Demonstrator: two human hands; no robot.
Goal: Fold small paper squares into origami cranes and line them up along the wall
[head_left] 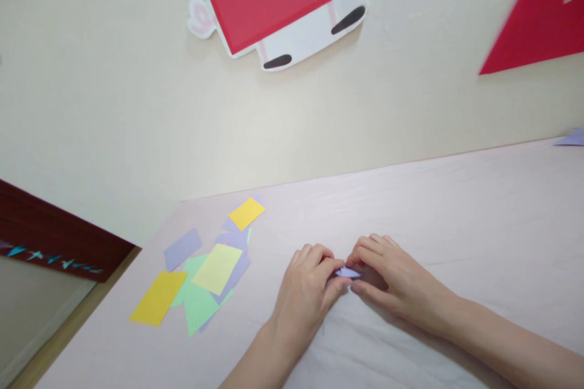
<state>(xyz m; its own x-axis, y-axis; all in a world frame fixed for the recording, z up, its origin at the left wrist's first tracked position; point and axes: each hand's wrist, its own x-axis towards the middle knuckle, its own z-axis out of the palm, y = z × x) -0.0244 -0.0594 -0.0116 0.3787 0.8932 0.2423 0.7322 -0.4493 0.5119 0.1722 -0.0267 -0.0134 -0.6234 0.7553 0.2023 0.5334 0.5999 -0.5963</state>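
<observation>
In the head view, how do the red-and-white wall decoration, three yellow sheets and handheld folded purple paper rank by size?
1. Red-and-white wall decoration
2. Front yellow sheet and pale yellow sheet: too alike to rank
3. Back yellow sheet
4. Folded purple paper, going by its visible part

No text or label readable; no brand, number or sign legible
</observation>
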